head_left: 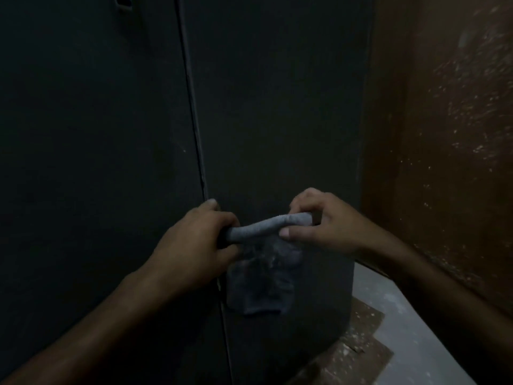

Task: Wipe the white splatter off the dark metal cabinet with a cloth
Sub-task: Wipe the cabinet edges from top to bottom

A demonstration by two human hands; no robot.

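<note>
Both hands grip a grey cloth [268, 226] before the dark cabinet [277, 107]: the left hand [194, 240] curls round one rolled end, the right hand [319, 220] pinches the other. Cloth hanging below them blurs into shadow; splatter indistinct.

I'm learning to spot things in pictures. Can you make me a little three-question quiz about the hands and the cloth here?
1. True or false: only one hand holds the grey rolled-up cloth.
2. Which lies right of the dark metal cabinet? A) a brown speckled wall B) a window C) a shelf
3. Fill in: beneath the rolled part, the loose cloth ____ down.

Key:
1. False: the left hand and right hand each grip an end.
2. A, the brown speckled wall.
3. hangs
</note>
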